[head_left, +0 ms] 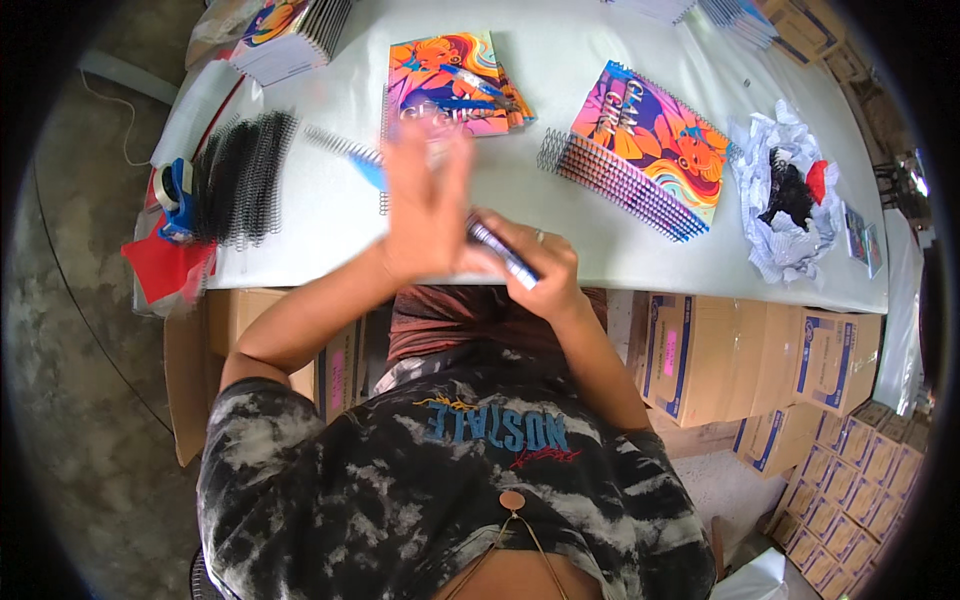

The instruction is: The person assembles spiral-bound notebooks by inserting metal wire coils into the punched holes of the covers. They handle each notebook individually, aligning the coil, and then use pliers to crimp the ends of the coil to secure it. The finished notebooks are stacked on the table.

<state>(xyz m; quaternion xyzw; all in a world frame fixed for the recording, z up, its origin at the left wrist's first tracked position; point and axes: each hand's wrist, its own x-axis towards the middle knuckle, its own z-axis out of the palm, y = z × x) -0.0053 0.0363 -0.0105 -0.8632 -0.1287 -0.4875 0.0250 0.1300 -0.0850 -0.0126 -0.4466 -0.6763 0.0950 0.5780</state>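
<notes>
My left hand [425, 205] is raised over the table's near edge, smeared by motion, its fingers stretched upward and apart. Just to its right, my right hand [545, 262] is closed around a narrow dark notebook [502, 250], seen edge-on, so its cover is hidden. Beyond my left hand lie colourful notebooks [435, 60] with blue-handled tools [465, 103] on top; my fingers cover their near part. A loose wire coil [340, 142] and a blue item [369, 172] are partly hidden beside my left hand.
To the right stands a stack of spiral notebooks [650, 140], beside crumpled paper [785, 240] holding black and red material. Black coils [245, 180], a blue tape dispenser [175, 200] and red sheets [165, 265] are at left. Cardboard boxes [720, 355] stand below the table [350, 245].
</notes>
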